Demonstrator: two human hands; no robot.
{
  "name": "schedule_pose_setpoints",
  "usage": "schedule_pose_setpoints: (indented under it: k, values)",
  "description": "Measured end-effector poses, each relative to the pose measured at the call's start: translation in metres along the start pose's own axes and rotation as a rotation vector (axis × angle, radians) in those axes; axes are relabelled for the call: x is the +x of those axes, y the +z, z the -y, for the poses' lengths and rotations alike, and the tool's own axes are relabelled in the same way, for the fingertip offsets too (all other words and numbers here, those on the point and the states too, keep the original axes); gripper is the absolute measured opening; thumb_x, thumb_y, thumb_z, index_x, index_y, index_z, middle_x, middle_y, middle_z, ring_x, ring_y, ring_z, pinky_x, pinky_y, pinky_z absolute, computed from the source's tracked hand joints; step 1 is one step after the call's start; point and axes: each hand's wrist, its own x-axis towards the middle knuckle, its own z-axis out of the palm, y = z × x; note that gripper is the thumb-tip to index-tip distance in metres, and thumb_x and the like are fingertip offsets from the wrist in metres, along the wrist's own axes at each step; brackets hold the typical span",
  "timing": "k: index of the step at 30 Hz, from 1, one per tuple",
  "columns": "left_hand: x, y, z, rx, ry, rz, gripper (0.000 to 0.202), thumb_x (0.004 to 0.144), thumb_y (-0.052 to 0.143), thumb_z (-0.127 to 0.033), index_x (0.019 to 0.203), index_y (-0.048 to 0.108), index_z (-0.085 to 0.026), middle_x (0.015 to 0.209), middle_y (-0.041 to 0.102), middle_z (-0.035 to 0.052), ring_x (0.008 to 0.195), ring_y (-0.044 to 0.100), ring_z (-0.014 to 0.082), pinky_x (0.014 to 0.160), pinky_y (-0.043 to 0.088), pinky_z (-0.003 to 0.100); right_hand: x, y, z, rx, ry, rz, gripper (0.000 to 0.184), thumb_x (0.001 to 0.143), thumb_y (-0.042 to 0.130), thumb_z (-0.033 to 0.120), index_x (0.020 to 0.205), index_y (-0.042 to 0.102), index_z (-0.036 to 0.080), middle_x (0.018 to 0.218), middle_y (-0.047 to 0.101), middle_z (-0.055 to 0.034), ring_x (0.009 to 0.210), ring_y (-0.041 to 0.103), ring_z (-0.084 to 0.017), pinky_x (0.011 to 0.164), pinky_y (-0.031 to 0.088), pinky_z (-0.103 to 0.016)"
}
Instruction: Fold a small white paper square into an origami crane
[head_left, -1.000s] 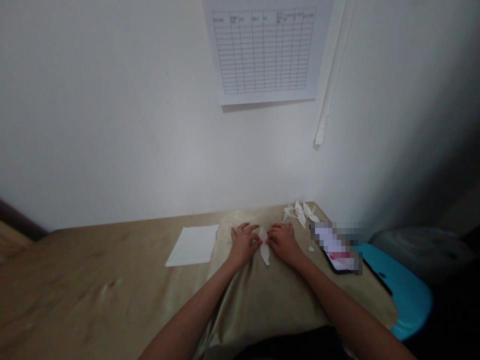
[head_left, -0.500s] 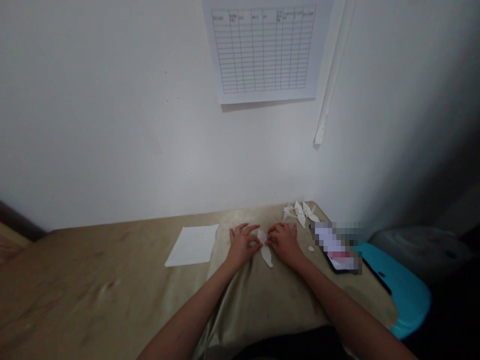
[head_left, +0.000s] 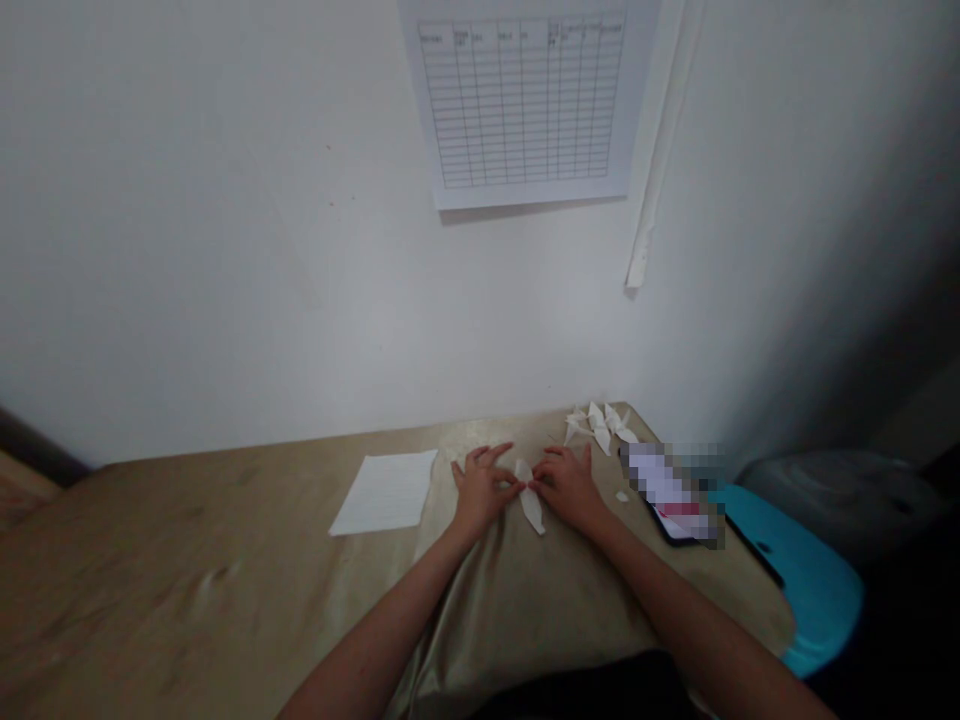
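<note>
A narrow folded white paper piece [head_left: 530, 499] lies on the tan cloth-covered table [head_left: 187, 560]. My left hand [head_left: 480, 485] pinches its left edge with thumb and forefinger, the other fingers spread on the cloth. My right hand [head_left: 570, 483] pinches the right edge in the same way. Both hands meet at the upper half of the paper, whose lower tip points toward me.
A lined white sheet [head_left: 386, 490] lies left of my hands. Several folded paper figures [head_left: 598, 424] sit at the table's far right corner. A phone [head_left: 671, 495] lies at the right edge, beside a turquoise seat [head_left: 802, 585]. A printed grid chart [head_left: 521, 100] hangs on the wall.
The folded paper has shifted slightly right and turned a little between my fingertips. My fingers have spread a bit; both hands stay in the same place.
</note>
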Motion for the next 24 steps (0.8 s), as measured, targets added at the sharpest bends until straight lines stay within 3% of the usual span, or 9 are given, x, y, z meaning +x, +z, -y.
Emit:
schedule_pose_setpoints:
  k: [15, 21, 24]
  values:
    - [-0.0002, 0.0041, 0.0014, 0.009, -0.014, 0.005, 0.009, 0.08, 0.076, -0.041, 0.085, 0.075, -0.034, 0.155, 0.043, -0.0087, 0.14, 0.033, 0.0334, 0.11, 0.011, 0.078, 0.0038, 0.0007, 0.0018, 0.08, 0.093, 0.024, 0.011, 0.086, 0.066, 0.029, 0.08, 0.075, 0.026, 0.104, 0.076, -0.0044, 0.129, 0.05, -0.03, 0.112, -0.01, -0.07]
    - [-0.0005, 0.0043, 0.0014, 0.011, -0.052, -0.021, 0.031, 0.083, 0.072, -0.043, 0.109, 0.063, -0.03, 0.153, 0.046, 0.0028, 0.139, 0.038, 0.0303, 0.113, 0.016, 0.073, 0.0015, 0.0053, 0.0034, 0.082, 0.13, -0.028, 0.01, 0.084, 0.067, 0.026, 0.094, 0.07, 0.023, 0.111, 0.071, -0.006, 0.124, 0.053, -0.027, 0.114, -0.003, -0.068]
    - [-0.0015, 0.0029, -0.0005, 0.018, -0.049, -0.034, 0.033, 0.082, 0.073, -0.042, 0.111, 0.061, -0.029, 0.151, 0.048, 0.0037, 0.138, 0.04, 0.0294, 0.113, 0.017, 0.072, 0.001, 0.0061, 0.0041, 0.102, 0.161, -0.026, 0.016, 0.083, 0.067, 0.025, 0.099, 0.067, 0.023, 0.113, 0.07, -0.0062, 0.123, 0.053, -0.026, 0.114, 0.002, -0.068]
